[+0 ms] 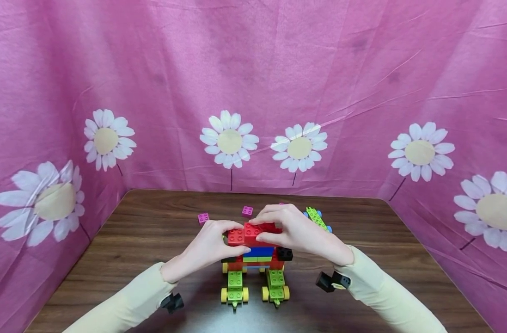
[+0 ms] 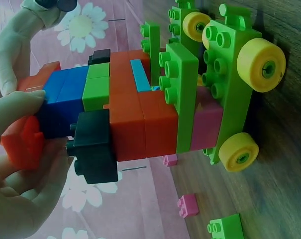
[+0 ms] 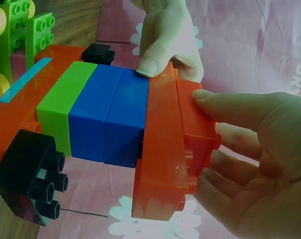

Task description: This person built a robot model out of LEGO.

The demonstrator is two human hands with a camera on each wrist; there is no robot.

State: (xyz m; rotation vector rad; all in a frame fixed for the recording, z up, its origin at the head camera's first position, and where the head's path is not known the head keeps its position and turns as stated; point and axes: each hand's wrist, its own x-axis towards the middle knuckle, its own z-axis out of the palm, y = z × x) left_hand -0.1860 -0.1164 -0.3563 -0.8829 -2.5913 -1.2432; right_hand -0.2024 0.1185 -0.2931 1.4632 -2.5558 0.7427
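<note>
A tower of toy building bricks stands on lime-green wheeled bases with yellow wheels. Higher up come red bricks, a lime layer and blue bricks, with a black brick jutting out at each side. A long red brick lies across the top. My left hand grips its left end, thumb by the blue bricks and fingers behind. Pinched between thumb and fingers of my right hand is an upper red brick, seated on the long one.
Small pink bricks lie behind the tower on the wooden table, another pink brick further right. A lime wheeled base with blue wheels is behind my right hand. Pink cloth with daisies surrounds the table.
</note>
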